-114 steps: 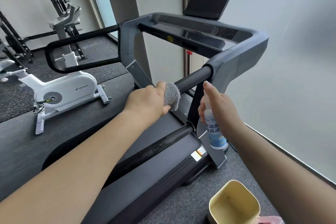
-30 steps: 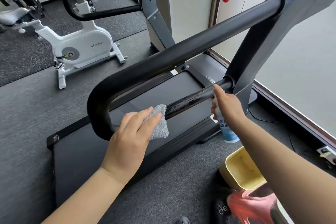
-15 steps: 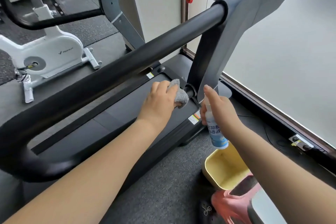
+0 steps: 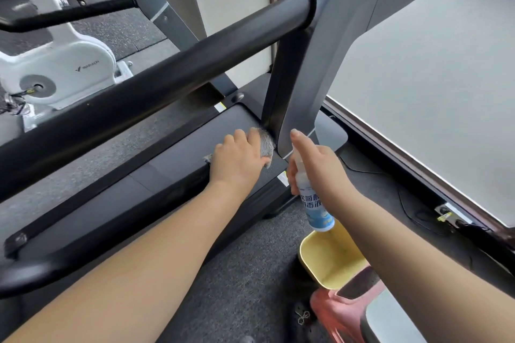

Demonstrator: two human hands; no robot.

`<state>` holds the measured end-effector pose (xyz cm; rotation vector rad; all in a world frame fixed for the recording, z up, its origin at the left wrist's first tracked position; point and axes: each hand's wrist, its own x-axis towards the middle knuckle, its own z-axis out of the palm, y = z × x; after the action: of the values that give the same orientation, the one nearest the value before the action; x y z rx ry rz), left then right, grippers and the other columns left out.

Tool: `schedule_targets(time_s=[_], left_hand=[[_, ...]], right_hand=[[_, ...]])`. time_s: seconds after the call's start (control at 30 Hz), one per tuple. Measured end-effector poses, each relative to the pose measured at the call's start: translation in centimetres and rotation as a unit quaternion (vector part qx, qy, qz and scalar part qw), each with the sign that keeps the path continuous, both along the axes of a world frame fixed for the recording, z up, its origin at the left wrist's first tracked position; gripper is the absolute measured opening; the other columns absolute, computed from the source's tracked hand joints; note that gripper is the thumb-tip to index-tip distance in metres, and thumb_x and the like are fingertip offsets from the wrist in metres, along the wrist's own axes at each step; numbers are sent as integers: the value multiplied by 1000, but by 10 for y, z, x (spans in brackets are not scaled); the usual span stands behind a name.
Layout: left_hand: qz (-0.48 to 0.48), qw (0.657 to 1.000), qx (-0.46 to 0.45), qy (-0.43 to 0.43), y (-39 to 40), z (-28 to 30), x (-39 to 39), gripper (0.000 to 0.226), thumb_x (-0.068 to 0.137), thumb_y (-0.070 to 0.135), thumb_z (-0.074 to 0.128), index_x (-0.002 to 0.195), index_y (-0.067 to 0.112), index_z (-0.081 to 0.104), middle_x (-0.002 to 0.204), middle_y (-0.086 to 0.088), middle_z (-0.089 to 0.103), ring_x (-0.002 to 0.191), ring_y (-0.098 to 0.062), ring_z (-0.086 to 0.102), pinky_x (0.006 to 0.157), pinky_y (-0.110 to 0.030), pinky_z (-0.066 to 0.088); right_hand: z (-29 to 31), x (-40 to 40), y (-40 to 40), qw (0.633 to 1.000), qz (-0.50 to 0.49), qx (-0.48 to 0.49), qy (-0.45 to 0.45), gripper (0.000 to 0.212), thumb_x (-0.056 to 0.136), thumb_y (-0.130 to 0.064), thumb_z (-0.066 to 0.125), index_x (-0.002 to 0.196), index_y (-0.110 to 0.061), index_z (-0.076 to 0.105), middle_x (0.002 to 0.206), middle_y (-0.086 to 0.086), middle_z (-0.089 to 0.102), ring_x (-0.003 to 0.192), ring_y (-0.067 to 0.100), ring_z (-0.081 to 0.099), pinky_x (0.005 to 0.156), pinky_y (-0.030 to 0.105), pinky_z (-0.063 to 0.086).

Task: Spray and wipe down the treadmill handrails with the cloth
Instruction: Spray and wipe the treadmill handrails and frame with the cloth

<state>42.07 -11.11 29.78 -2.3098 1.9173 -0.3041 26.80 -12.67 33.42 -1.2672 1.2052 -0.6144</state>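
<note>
Left hand (image 4: 237, 161): my grip on the fluffy grey cloth (image 4: 266, 143) stays, now pressed lower against the upright.
Right hand (image 4: 315, 167): still clamped around the white-and-blue spray bottle (image 4: 315, 205).

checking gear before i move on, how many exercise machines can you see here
2: the treadmill being wiped fills the middle, and a white exercise bike stands at the upper left behind it. Others may be out of frame.

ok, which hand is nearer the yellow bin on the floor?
Right. The right hand holds the spray bottle, whose base hangs just above the yellow bin. The left hand is further left, pressing the grey cloth low on the treadmill by the upright.
</note>
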Motion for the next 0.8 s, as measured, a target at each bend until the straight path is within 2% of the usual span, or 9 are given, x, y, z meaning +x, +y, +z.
schedule_targets(time_s=[0.17,0.5,0.63,0.8], left_hand=[[-12,1000,10,-23,10,2,9,67,91,58,41,134,8,31,109,-11,55,94,-25,57,67,-33,45],[-13,1000,22,-8,65,9,53,64,89,59,45,126,9,33,110,-9,54,94,-24,57,65,-31,43],[-23,999,25,-11,96,14,75,64,89,59,45,127,9,31,110,-9,53,94,-23,57,62,-30,41],[-35,999,25,-11,130,19,98,62,90,57,47,125,8,32,110,-10,53,94,-24,57,63,-30,45]], right_hand=[[0,4,5,1000,15,7,2,62,93,-52,44,49,-9,49,48,8,57,42,21,52,57,29,46],[3,31,47,1000,-7,-17,-8,67,94,-54,40,54,-1,52,47,11,57,43,21,53,56,28,46],[0,47,77,999,-29,-20,-37,65,92,-56,43,48,-9,50,49,13,57,45,25,54,56,29,46],[-2,68,118,997,-54,-19,-51,63,94,-52,43,49,-8,49,48,10,56,44,25,53,54,28,45]])
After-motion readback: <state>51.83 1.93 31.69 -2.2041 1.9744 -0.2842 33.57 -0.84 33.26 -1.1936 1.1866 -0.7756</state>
